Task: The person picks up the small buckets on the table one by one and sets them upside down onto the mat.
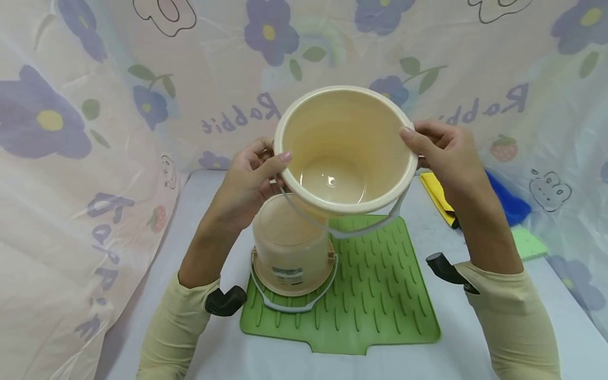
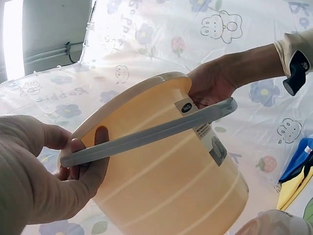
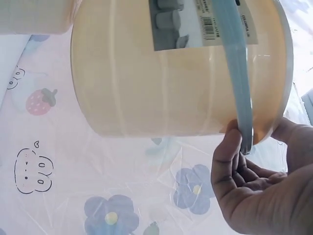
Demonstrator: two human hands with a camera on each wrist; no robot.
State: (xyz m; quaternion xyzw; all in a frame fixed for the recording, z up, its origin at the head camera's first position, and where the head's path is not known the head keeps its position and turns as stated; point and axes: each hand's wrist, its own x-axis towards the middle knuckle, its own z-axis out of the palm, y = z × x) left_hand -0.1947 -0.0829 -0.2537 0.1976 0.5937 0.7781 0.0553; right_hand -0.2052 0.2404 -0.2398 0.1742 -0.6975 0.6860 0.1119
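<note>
A cream plastic bucket (image 1: pixel 351 132) is held up in the air, its open mouth tilted toward the head camera. My left hand (image 1: pixel 242 182) grips its rim at the left, thumb over the edge and fingers beneath. On the opposite side, my right hand (image 1: pixel 448 155) pinches the rim the same way. The bucket's grey handle (image 2: pixel 146 142) hangs down along the near side, and a printed label (image 3: pixel 203 24) shows on its wall. Below, a second cream bucket (image 1: pixel 292 237) stands upside down, its handle lying around its rim.
Under the upturned bucket lies a green ridged mat (image 1: pixel 380 285) on a white-covered table (image 1: pixel 266 359). A yellow cloth (image 1: pixel 437 195), a blue cloth (image 1: pixel 510 203) and a light green sponge-like piece (image 1: pixel 529 243) lie at the right. Printed curtains (image 1: pixel 214 68) hang behind and at the sides.
</note>
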